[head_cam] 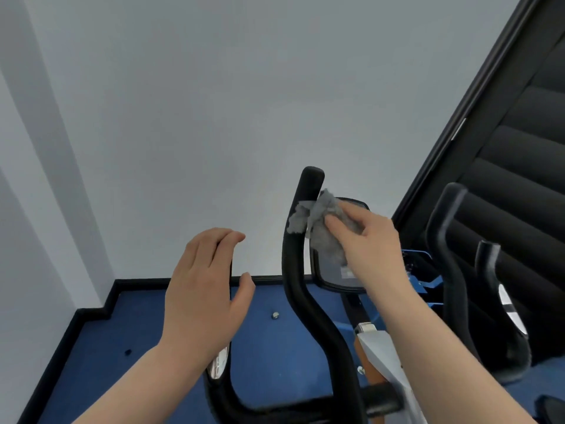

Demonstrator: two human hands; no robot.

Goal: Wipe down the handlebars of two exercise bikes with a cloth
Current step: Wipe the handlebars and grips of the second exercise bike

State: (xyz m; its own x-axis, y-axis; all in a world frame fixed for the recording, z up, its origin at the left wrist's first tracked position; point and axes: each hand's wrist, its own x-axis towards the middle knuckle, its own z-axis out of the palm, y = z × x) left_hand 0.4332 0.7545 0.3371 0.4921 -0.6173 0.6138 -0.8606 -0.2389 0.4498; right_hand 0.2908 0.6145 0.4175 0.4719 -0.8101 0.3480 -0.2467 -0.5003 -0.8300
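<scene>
From the head view, the right hand [365,240] pinches a grey cloth [321,223] and presses it against the upper stretch of a black bar [301,264], just below its rounded tip, so the rag wraps partly round the tube as it rubs. The left hand [203,289] is relaxed, fingers nearly straight, cupped over the other, shorter bar [218,365]; it looks to be steadying the bike, though I cannot tell whether it touches. Behind the cloth sits the console [339,275]. Further right stand the second bike's bars [446,240], untouched by either hand, against a dark shutter [519,133]. Blue floor [146,319] lies below.
</scene>
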